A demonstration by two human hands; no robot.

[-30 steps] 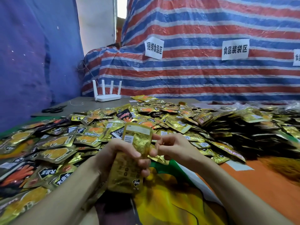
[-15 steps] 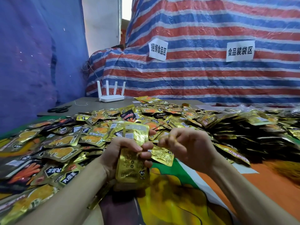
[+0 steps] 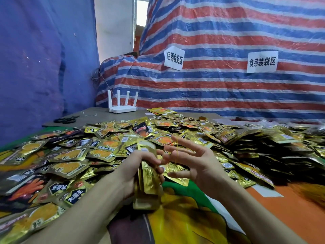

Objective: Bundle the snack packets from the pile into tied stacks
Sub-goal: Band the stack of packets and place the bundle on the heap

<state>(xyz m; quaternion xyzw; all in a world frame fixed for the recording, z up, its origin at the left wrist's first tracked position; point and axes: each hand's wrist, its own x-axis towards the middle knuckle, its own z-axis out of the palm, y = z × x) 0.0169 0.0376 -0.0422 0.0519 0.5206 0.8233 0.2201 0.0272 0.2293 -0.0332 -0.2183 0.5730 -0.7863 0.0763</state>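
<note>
The left hand's (image 3: 134, 167) fingers curl tight round an upright stack of gold snack packets (image 3: 149, 178). Just beside it, the right hand's (image 3: 197, 164) fingers spread straight, stretching a thin yellow rubber band (image 3: 176, 150). The loose packet pile (image 3: 184, 128) covers the table beyond.

The pile of packets (image 3: 193, 132) spreads over the counter (image 3: 102, 118) from the left edge to the right, so a hand crossing the middle must pass above it. Open room lies near right, over the orange cloth (image 3: 290, 213), and on the far-left grey strip, where scissors (image 3: 66, 119) and a white router (image 3: 122, 108) sit. A striped tarp (image 3: 228, 95) walls off the far side, and a blue sheet (image 3: 44, 67) the left.
</note>
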